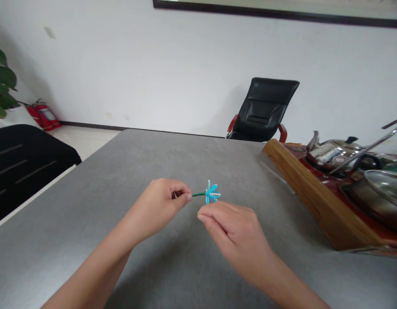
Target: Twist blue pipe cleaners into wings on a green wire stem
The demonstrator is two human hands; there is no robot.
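Observation:
A small blue and clear beaded flower (212, 194) lies sideways in the air above the grey table, its green stem pointing left. My left hand (164, 201) is closed, thumb and forefinger pinching the end of that stem. Just below and in front of the petals is my right hand (235, 231), its thumb and forefinger pressed together. Whatever my right fingertips may hold is too small or hidden to make out. The lowest petals come close to the back of the right forefinger; whether they touch I cannot tell.
On the right of the grey table (172, 154) stands a wooden tea tray (301, 193) with a steel kettle (335, 152) and a glass-lidded pot (378, 206). A black office chair (267, 107) is behind the table. Another black chair (27, 163) stands at left, near red fire extinguishers (45, 116).

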